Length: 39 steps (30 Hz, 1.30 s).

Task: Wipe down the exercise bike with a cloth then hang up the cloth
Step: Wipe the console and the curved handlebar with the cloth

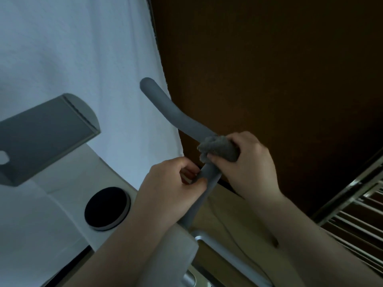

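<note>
The exercise bike's grey padded handlebar (165,106) curves up from the lower middle toward the upper left. My right hand (248,162) is wrapped around the bar at its bend with a grey fluffy cloth (217,149) bunched between palm and bar. Just below it, my left hand (172,185) pinches the same bar with thumb and fingers. The bike's white body (62,214) with a round black knob (106,208) lies at the lower left, and a grey console or holder (45,137) juts in from the left.
A white towel or sheet (83,48) hangs behind the handlebar on the left. A dark brown wall or door (269,69) fills the right. A metal rack with several rails (356,220) stands at the lower right. Light wood floor (228,214) shows beneath my arms.
</note>
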### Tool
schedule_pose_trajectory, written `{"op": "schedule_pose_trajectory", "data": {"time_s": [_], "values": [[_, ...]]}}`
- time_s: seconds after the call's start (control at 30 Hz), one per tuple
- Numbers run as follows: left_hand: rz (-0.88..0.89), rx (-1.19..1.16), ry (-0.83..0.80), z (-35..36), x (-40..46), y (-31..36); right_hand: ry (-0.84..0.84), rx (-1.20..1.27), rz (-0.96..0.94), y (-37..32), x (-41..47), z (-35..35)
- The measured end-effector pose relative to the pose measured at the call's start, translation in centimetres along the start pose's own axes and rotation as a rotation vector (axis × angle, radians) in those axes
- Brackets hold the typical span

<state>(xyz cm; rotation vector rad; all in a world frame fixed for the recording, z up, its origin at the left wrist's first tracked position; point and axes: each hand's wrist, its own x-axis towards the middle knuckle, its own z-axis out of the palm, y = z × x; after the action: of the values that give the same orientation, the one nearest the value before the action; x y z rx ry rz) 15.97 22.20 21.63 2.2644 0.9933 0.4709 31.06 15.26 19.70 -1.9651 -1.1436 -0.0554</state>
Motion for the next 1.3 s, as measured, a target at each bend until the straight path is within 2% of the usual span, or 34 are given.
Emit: {"op": "schedule_pose_trajectory", "data": {"time_s": [0.07,0.2,0.37,0.47,0.57,0.8,0.97,1.1,1.3], "values": [[0.002,0.007,0.0,0.1,0.0,-0.1,-0.012,-0.026,-0.006,0.0,2.0,0.4],[0.018,0.02,0.011,0.1,-0.1,-0.2,0.069,-0.087,-0.065,-0.4,2.0,1.6],[0.022,0.03,0.008,0.3,0.2,-0.1,-0.011,-0.088,-0.067,0.1,1.6,0.9],[0.021,0.01,0.014,0.2,0.3,-0.2,0.032,-0.105,-0.106,-0.3,2.8,1.8],[0.013,-0.007,0.011,0.2,0.2,-0.1,0.09,-0.042,-0.036,-0.6,1.4,1.9],[0.005,-0.029,0.005,0.3,0.5,0.0,0.054,-0.051,0.017,-1.0,1.0,1.5],[0.005,-0.027,0.005,0.2,0.5,0.0,0.139,-0.018,0.092,-1.2,0.4,1.7],[-0.003,-0.054,0.004,0.2,0.6,0.1,0.112,0.001,0.097,-1.2,-1.8,1.0],[-0.002,-0.03,-0.007,0.3,0.7,-0.3,0.102,0.021,0.128,-1.4,0.9,1.2]]}}
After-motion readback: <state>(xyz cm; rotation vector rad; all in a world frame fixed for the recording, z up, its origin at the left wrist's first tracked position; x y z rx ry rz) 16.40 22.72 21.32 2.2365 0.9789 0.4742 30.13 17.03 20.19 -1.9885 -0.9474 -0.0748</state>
